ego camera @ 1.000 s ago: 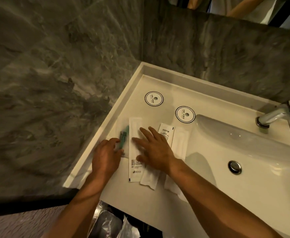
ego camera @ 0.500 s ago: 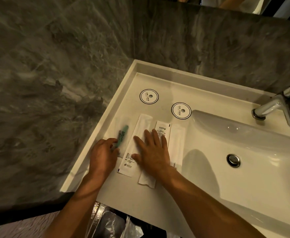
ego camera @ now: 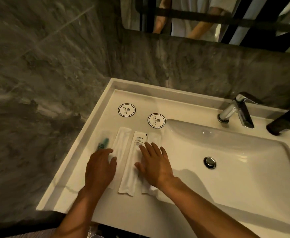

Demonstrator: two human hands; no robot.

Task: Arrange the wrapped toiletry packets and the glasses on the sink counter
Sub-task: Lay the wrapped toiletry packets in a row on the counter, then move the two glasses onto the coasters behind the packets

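Four wrapped packets (ego camera: 126,162) lie side by side on the bench (ego camera: 82,169) left of the basin, long axes running away from the person. Right hand (ego camera: 153,164) rests flat, open, on the right pair; left hand (ego camera: 100,169), open, covers the left pair, gripping nothing.

chrome faucet (ego camera: 235,111) behind the basin drain (ego camera: 209,162); dark object (ego camera: 285,121) beside it, perhaps a dispenser.

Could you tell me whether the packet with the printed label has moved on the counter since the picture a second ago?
Yes. The printed packet has swung from slanted to nearly parallel with the counter's left rim, its top still just below the round coaster.
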